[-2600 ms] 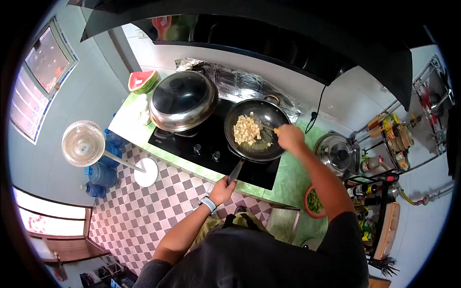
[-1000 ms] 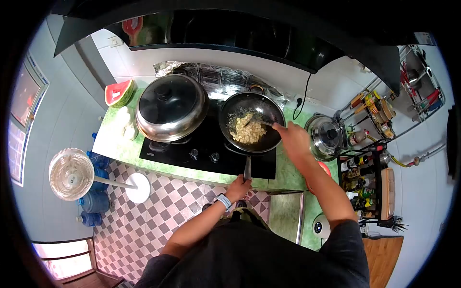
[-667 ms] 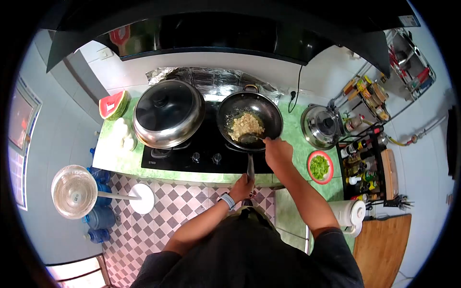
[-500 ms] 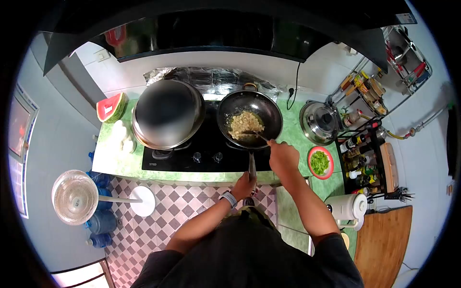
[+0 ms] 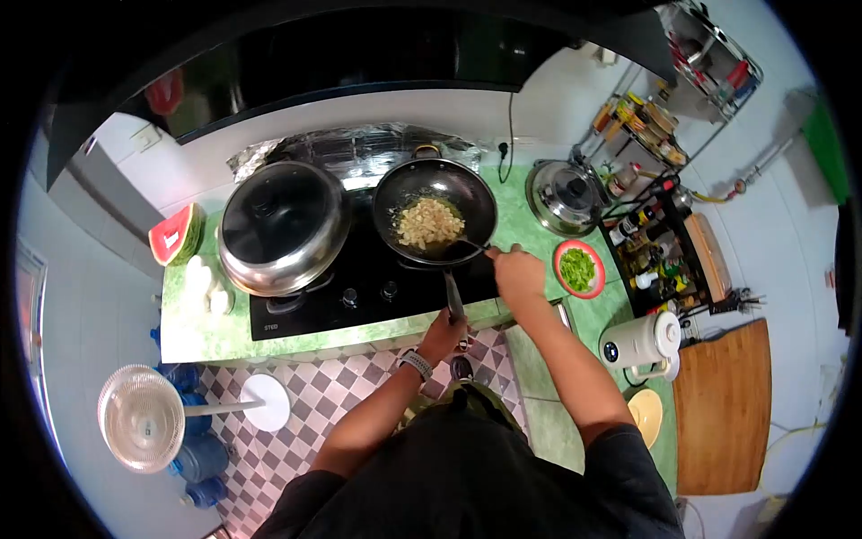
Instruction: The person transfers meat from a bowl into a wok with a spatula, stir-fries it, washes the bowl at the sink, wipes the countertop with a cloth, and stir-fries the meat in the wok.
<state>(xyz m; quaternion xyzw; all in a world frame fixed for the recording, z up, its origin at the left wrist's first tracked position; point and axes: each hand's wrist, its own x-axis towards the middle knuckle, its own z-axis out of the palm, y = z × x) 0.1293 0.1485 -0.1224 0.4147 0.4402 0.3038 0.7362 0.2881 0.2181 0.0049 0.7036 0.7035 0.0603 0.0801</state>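
Observation:
A dark wok [image 5: 435,189] stands on the right side of the black cooktop [image 5: 332,310]. Pale chopped food [image 5: 431,223] lies in the middle of it. My left hand [image 5: 442,337] is wrapped round the wok's handle [image 5: 453,296] at the front. In my right hand [image 5: 519,274] is the end of a spatula [image 5: 476,244], whose head rests inside the wok at the lower right of the food. Left of the wok, a large steel pan with a domed lid [image 5: 283,216] covers the other burner.
Right of the wok are a lidded steel pot [image 5: 566,198], a red-rimmed plate of chopped greens [image 5: 579,269], a bottle rack [image 5: 660,251], a white kettle [image 5: 639,341], a yellow bowl [image 5: 646,413] and a wooden board [image 5: 723,404]. A watermelon piece [image 5: 177,235] lies far left; a fan [image 5: 141,419] stands on the floor.
The view has turned, bringing the kettle, yellow bowl and board more into sight. The spatula has moved from the food's middle to its lower right. My left hand has kept hold of the handle.

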